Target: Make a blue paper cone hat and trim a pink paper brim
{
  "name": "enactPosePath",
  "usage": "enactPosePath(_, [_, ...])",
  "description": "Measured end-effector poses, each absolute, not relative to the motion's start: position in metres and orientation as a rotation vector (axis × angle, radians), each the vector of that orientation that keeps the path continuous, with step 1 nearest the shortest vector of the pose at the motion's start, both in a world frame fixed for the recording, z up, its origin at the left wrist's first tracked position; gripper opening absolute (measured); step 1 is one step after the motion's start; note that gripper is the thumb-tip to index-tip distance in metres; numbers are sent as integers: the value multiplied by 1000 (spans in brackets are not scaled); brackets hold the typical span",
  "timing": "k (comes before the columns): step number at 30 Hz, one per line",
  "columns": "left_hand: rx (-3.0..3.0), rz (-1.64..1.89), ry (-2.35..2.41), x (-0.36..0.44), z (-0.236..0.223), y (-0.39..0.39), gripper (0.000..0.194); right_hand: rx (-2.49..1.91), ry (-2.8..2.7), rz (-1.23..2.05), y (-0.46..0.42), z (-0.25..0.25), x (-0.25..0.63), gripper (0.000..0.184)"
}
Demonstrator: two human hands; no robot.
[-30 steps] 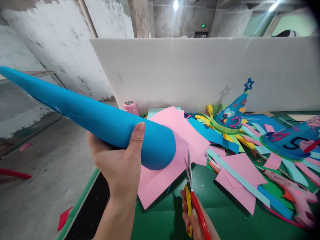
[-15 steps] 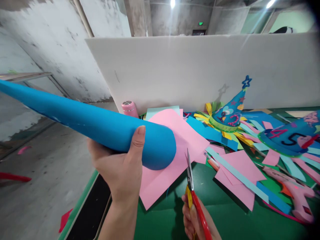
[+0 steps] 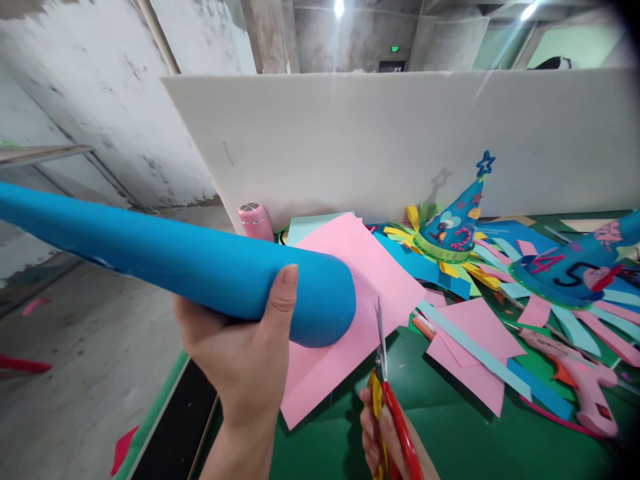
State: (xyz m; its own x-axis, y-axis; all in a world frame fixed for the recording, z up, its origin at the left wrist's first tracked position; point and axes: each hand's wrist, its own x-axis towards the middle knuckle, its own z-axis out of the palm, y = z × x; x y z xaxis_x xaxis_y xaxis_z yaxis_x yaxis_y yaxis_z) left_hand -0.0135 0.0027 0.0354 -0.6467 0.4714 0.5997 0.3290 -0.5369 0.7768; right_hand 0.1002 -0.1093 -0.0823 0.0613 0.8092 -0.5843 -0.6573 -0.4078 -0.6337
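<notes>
My left hand point(image 3: 240, 353) grips a long blue paper cone point(image 3: 165, 260) near its wide end, thumb on top. The cone lies almost level, its narrow end running off the left edge. My right hand point(image 3: 383, 440) holds red and yellow scissors point(image 3: 387, 393) by the handles at the bottom edge. Their blades point up, closed or nearly so, just right of the cone's wide end. Pink paper sheets point(image 3: 350, 293) lie on the green table point(image 3: 450, 440) beneath.
A finished blue party hat point(image 3: 455, 223) with a star stands at the back. Another blue hat point(image 3: 575, 270) with numbers lies at the right. A pink glue gun point(image 3: 575, 377), paper strips, a pink bottle point(image 3: 254, 220) and a white board point(image 3: 400, 140) are around.
The cone's narrow end has dropped, so the cone lies flatter. The scissors have shifted slightly right and lower in the view. Both hands keep their grips.
</notes>
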Motion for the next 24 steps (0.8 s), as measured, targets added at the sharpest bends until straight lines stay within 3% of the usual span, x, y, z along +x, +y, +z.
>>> enactPosePath(9, [1340,2279,1562,-11,37,-9,55,-1155,-189,1632,-105,-92,99,66])
enactPosePath(14, [1394,2314,1599,-12,35,-9,53,-1314,69,1836,-100,-106,102,65])
enactPosePath(19, [1481,2358,1629,-13,34,-10,51,-1069,-235,1640,-108,-96,101,63])
enactPosePath(24, [1407,2336,1647,-10,30,-17,49,-951,-243,1749,-104,-107,105,62])
